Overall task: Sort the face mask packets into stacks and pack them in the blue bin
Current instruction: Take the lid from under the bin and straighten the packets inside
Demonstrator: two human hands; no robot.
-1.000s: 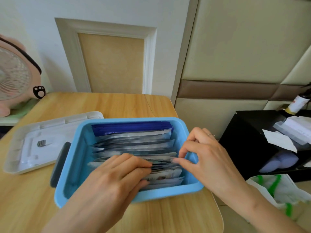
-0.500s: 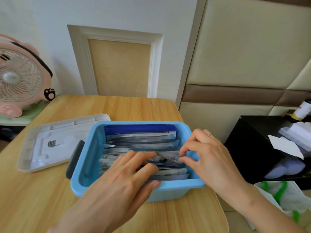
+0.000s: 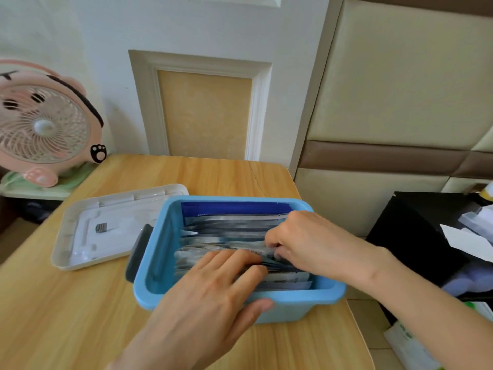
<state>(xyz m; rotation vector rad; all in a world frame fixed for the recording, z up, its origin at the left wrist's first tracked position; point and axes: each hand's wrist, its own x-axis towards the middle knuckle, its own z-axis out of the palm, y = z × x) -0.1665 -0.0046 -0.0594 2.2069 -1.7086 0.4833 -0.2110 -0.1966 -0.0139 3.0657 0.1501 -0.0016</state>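
Head: blue bin [image 3: 293,296] on wooden table [image 3: 66,316].

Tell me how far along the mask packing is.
Done: face mask packets stand on edge in rows inside the blue bin. In hand: the left hand presses the near packets while the right hand pinches packet edges mid-row. Left: probably settling them and fitting the white lid lying beside the bin.
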